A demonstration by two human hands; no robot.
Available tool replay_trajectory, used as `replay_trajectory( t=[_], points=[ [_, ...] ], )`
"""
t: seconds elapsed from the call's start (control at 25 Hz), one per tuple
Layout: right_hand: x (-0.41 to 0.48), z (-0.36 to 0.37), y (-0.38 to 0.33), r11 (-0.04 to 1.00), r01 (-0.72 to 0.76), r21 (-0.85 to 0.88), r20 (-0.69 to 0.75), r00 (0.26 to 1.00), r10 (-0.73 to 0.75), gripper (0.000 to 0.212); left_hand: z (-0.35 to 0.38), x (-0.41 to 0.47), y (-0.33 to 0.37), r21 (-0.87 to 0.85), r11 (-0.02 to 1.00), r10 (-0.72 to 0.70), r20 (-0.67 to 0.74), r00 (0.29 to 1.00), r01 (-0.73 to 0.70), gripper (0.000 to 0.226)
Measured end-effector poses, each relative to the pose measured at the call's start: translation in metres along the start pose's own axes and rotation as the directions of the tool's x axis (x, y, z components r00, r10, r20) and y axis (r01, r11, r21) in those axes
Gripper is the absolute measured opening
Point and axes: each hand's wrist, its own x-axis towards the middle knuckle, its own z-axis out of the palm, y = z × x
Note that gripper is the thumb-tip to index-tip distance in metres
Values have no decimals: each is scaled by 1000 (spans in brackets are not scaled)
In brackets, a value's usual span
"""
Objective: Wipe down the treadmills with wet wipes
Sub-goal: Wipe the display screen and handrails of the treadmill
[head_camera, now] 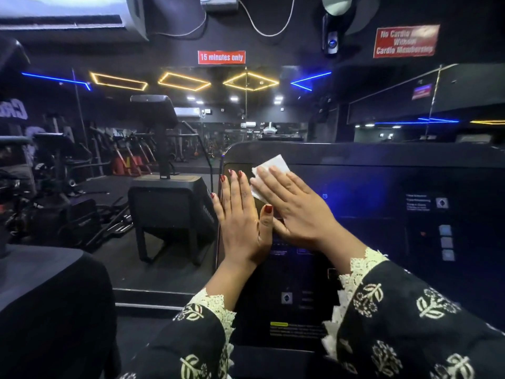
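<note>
My right grip [296, 212], fingers spread flat, presses the wet wipe [273, 165] onto the treadmill console [382, 187]; my left grip [240, 222], fingers straight, seemingly braces its edge.

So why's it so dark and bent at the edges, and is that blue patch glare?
Head view: dim gym, lit by yellow ceiling light strips; the wide-angle lens bows the edges; a blue sheen, likely glare, on the glossy black treadmill console beside the right hand pressing the white wet wipe; the red top-right wall sign is smeared.
</note>
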Motion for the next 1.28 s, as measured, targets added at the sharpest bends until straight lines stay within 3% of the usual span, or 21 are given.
replay_trajectory(
  t=[0.08, 0.12, 0.2, 0.24, 0.32, 0.4, 0.44, 0.48, 0.52, 0.6, 0.64, 0.68, 0.72, 0.8, 0.88, 0.96, 1.08, 1.12, 1.16, 1.28],
  points=[
    [-3, -5, 24, 999, -44, -19, 3, 999, 44, 69, 3, 2, 6, 46, 999, 6, 8, 1000, -7, 87],
    [-5, -8, 35, 985, -171, -5, -6, 985, 171, 70, 4, 3, 9, 58, 998, 7, 13, 1000, -7, 87],
    [-10, -11, 47, 886, -459, 64, -28, 887, 461, 73, 5, 5, 15, 50, 999, 12, 27, 1000, -13, 89],
    [-13, -11, 46, 844, -530, 82, -26, 845, 534, 75, 6, 5, 18, 46, 999, 22, 35, 999, -24, 89],
    [-21, -11, 41, 892, -449, 58, 5, 893, 450, 79, 9, 7, 26, 42, 998, 48, 50, 998, -50, 90],
    [-34, -14, 48, 982, -187, 8, 49, 981, 186, 77, 14, 9, 35, 38, 997, 69, 72, 995, -72, 91],
    [-40, -17, 60, 992, -125, -8, 45, 991, 126, 76, 16, 10, 40, 40, 996, 76, 82, 994, -79, 90],
    [-44, -20, 73, 987, -162, -8, 38, 986, 162, 76, 19, 11, 44, 42, 996, 81, 90, 993, -85, 90],
    [-48, -21, 87, 958, -288, 10, 26, 957, 288, 77, 21, 11, 48, 42, 995, 89, 94, 992, -93, 89],
    [-61, -25, 110, 780, -622, 73, 4, 782, 623, 81, 27, 11, 60, 37, 993, 109, 100, 989, -114, 88],
    [-65, -26, 113, 702, -708, 75, 4, 704, 710, 82, 29, 12, 66, 43, 992, 115, 107, 988, -120, 88],
    [-67, -27, 111, 693, -719, 60, 17, 695, 719, 84, 31, 12, 73, 52, 991, 117, 120, 986, -124, 89],
    [-68, -26, 106, 756, -653, 43, 36, 757, 652, 85, 34, 12, 79, 62, 990, 116, 133, 984, -125, 90],
    [-73, -23, 95, 931, -364, 19, 81, 929, 361, 83, 40, 13, 90, 72, 990, 114, 145, 983, -125, 92],
    [-84, -22, 105, 983, -184, -17, 85, 979, 185, 77, 44, 13, 99, 63, 988, 131, 146, 981, -142, 92],
    [-98, -25, 130, 955, -296, -13, 50, 954, 296, 76, 47, 13, 108, 66, 982, 167, 141, 976, -177, 89],
    [-116, -29, 154, 744, -665, 62, 21, 747, 665, 82, 51, 13, 118, 74, 972, 211, 139, 967, -223, 82],
    [-118, -29, 154, 686, -725, 66, 14, 688, 726, 84, 53, 13, 120, 75, 970, 219, 143, 965, -231, 79],
    [-120, -28, 150, 686, -726, 54, 9, 687, 726, 86, 56, 13, 122, 78, 968, 226, 149, 963, -239, 77],
    [-138, -31, 152, 882, -471, 8, 66, 880, 470, 82, 65, 10, 130, 100, 959, 247, 171, 954, -267, 75]
  ],
)
